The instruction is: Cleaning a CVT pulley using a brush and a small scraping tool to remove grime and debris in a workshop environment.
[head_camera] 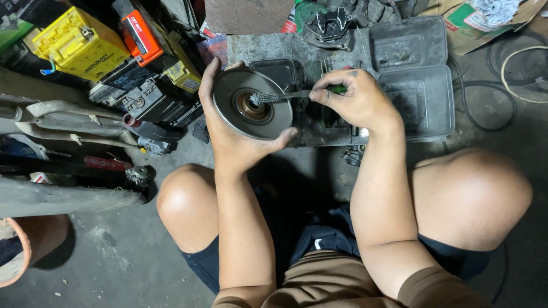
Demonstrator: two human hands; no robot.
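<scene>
My left hand (228, 134) cradles a round grey metal disc (252, 104) with a brownish hub in its middle, thumb at the lower right rim, fingers behind the left rim. My right hand (354, 100) pinches the green handle of a small wire brush (268, 97). The brush's bristled head rests on the disc's hub. Both hands hover over a dirty grey tray (311, 134) on the floor, just beyond my bare knees.
Two grey plastic lids or trays (416, 68) lie at the right of the hands. A yellow battery (80, 43), an orange one (138, 34) and dark ones are stacked at the left. Metal parts (331, 25), black cables (491, 108) and long grey panels (63, 197) surround the concrete floor.
</scene>
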